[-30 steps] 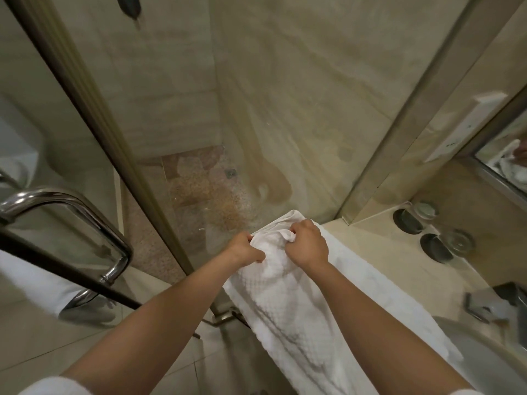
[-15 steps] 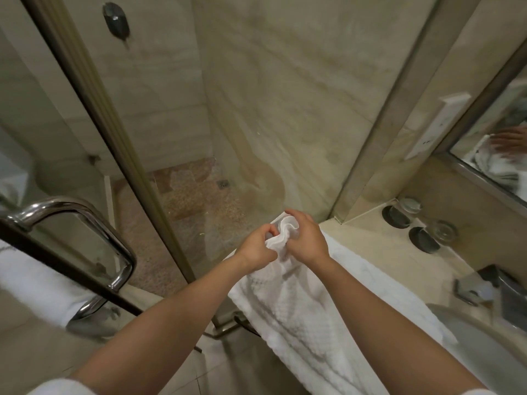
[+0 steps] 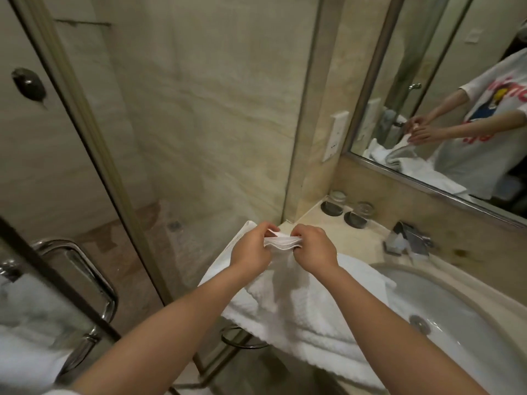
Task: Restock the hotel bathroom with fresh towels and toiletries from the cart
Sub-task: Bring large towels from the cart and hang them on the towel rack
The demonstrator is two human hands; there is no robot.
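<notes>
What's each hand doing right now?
Left hand: closed, pinching the white towel at its folded edge.
Right hand: closed, pinching the same folded edge.

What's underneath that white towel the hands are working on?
The towel lies on the beige counter left of the sink, its front edge hanging over. A metal ring shows below that edge. Both the left hand and right hand pinch its folded end. The counter beneath is covered.

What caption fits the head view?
Both hands, left and right, pinch a folded towel edge beside the sink.
</notes>
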